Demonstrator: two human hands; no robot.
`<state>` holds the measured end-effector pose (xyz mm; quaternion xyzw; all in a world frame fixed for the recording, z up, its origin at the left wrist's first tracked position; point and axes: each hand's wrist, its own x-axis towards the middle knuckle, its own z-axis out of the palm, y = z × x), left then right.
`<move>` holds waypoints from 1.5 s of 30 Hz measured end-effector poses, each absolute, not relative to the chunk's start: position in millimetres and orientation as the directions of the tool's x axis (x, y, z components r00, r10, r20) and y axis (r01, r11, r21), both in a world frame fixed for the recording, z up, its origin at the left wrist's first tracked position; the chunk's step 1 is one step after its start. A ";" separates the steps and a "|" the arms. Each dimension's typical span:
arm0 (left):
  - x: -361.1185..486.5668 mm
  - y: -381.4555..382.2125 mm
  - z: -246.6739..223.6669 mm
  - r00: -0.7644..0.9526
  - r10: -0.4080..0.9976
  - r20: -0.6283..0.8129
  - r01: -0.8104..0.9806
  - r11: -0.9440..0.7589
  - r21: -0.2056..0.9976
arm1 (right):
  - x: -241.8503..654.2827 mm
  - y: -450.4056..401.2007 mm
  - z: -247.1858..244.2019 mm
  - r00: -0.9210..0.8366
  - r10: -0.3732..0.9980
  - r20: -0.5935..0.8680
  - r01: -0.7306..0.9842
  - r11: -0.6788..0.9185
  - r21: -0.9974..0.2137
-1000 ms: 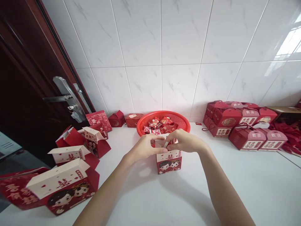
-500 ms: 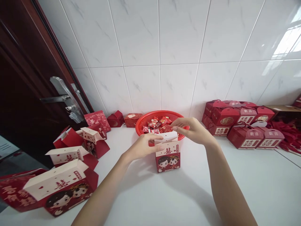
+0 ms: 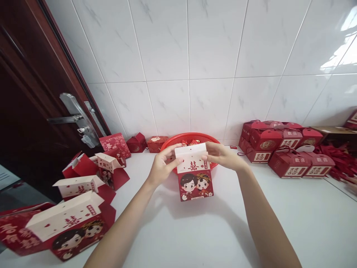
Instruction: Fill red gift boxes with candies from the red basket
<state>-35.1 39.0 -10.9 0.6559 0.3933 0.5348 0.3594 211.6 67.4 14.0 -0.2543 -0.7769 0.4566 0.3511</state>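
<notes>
Between my two hands is a red and white paper gift box [image 3: 195, 182] with two cartoon figures on its front, tilted so that its front faces me. My left hand [image 3: 164, 165] grips the upper left edge, thumb on the white front panel. On the opposite edge, my right hand [image 3: 223, 156] pinches the white upper part, with its other fingers behind the box. Directly behind stands a red plastic basket [image 3: 178, 138], largely covered by the box and hands. A few red wrapped sweets [image 3: 193, 142] show inside it.
Several similar unclosed gift boxes [image 3: 79, 227] stand at the left, near a dark door [image 3: 30, 74]. Closed red boxes with handles [image 3: 290, 160] are stacked at the right, beside a heap of red ribbons [image 3: 338, 160]. A hand [image 3: 351, 184] shows at the far right edge.
My right hand has come down from over the basket's edge to the box's right side. Both hands now hold the box, which has tilted and its white top come upright.
</notes>
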 end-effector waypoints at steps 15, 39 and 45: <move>-31.8 39.0 -12.5 0.124 0.875 0.468 0.052 -0.477 0.878 | 205.2 71.9 7.1 -0.578 0.754 0.313 -0.089 0.324 -0.942; -25.0 37.1 -21.5 0.171 0.817 0.551 0.144 -0.574 0.807 | 223.7 61.8 22.8 -0.496 0.761 0.418 0.215 0.574 -0.790; -28.0 44.6 -29.3 0.173 0.843 0.510 0.209 -0.537 0.817 | 269.5 44.9 30.8 -0.214 0.864 0.455 0.301 0.501 -0.811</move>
